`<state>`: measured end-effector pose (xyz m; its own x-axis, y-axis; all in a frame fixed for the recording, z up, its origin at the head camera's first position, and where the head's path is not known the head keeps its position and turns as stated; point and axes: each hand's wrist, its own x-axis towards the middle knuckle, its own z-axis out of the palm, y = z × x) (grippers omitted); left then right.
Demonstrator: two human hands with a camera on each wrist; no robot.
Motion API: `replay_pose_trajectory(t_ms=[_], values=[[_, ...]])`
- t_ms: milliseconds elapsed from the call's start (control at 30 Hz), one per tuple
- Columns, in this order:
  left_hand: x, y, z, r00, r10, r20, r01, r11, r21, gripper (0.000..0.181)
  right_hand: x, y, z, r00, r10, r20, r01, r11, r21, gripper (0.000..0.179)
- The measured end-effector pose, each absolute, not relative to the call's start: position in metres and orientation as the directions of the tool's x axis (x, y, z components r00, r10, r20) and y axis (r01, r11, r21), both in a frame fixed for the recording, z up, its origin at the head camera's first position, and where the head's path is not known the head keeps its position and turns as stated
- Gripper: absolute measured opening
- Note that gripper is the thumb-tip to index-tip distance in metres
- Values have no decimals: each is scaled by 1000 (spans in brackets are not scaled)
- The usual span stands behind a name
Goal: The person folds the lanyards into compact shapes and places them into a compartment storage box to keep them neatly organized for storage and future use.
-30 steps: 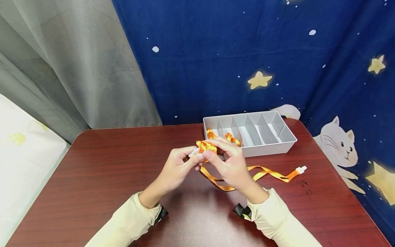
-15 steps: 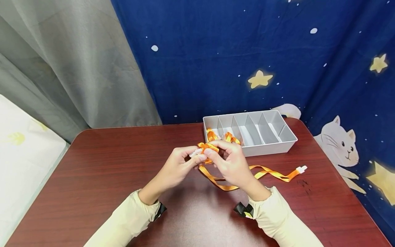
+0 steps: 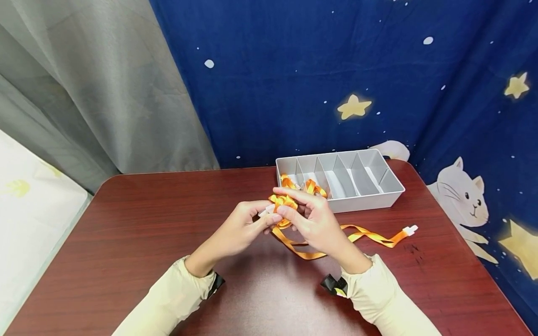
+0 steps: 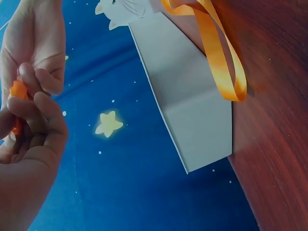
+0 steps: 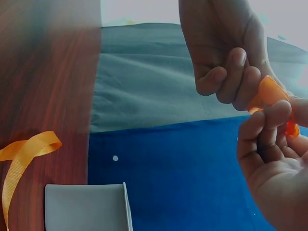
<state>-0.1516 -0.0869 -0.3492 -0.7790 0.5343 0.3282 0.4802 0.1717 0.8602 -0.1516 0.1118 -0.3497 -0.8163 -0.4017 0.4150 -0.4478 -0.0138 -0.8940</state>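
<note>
Over the bench (image 3: 147,233), left hand (image 3: 243,226) and right hand (image 3: 313,221) pinch a bunched orange ribbon (image 3: 284,202); a white-tipped strap (image 3: 376,238) lies below, near the grey divided tray (image 3: 365,204).

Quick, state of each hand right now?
Left hand: closed, pinching the white clip at the ribbon's end.
Right hand: closed, fingers holding the bunched orange ribbon.
</note>
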Motion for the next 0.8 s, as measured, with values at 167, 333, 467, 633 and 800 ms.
replay_pose_trajectory(t_ms=[167,333,467,633,800], values=[[-150,-86,-349,-776,547,314,468,165,868,10,-155,114,-351,-790,-441,426,-461,-32,-887,24],[-150,-83,-352,-788,533,307,446,151,882,16,-155,115,-353,-777,-415,474,-510,-26,-860,16],[-150,-81,-353,-796,516,317,447,148,882,19,-155,115,-354,-769,-394,504,-544,-12,-839,15],[-150,-79,-354,-821,470,323,422,118,899,6,-156,118,-355,-758,-348,551,-588,0,-809,13],[-153,-80,-357,-855,376,356,400,43,916,23,-161,127,-354,-786,-255,563,-586,18,-810,13]])
